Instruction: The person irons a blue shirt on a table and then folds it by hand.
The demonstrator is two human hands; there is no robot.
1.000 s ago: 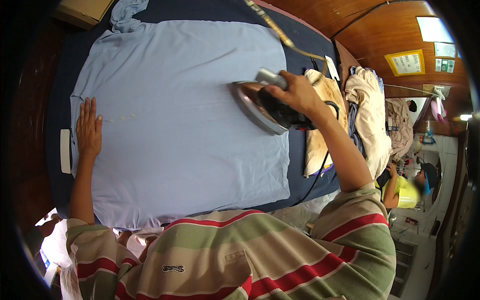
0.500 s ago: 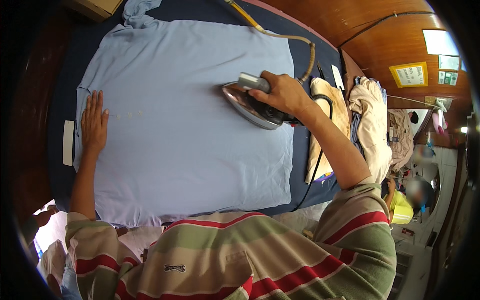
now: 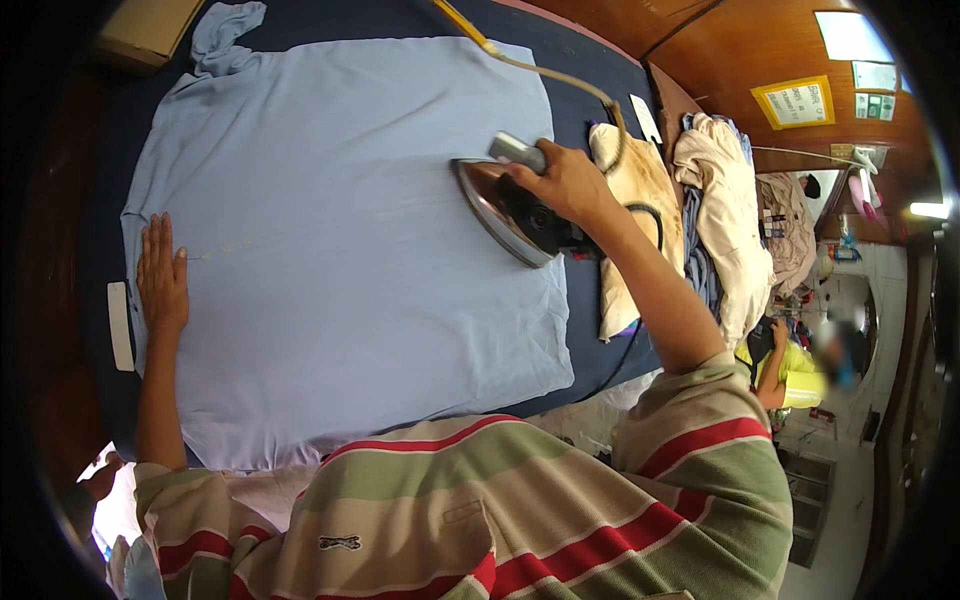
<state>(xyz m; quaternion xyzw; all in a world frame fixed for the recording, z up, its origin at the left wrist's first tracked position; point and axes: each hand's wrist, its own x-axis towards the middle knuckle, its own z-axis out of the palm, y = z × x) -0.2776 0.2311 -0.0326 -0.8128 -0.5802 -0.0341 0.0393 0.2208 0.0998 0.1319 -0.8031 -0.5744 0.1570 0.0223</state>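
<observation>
A light blue garment lies spread over a dark blue padded surface, mostly smooth, with creases at its lower right and a bunched part at the far left. My left hand rests flat on its left edge, fingers stretched out, beside a short line of small pale marks. My right hand is closed round the handle of an iron. The iron's soleplate is on the cloth near the garment's right edge, tip pointing to the upper left. My fingers partly hide the handle.
A yellowish scorched pad lies right of the iron, beside piled clothes. A hose arches in from the far side. White strips lie left and right. A person in yellow is farther right.
The iron has slid a little to the right over the garment and turned slightly. My left hand stays flat at the left edge. The whole view has shifted and tilted a little.
</observation>
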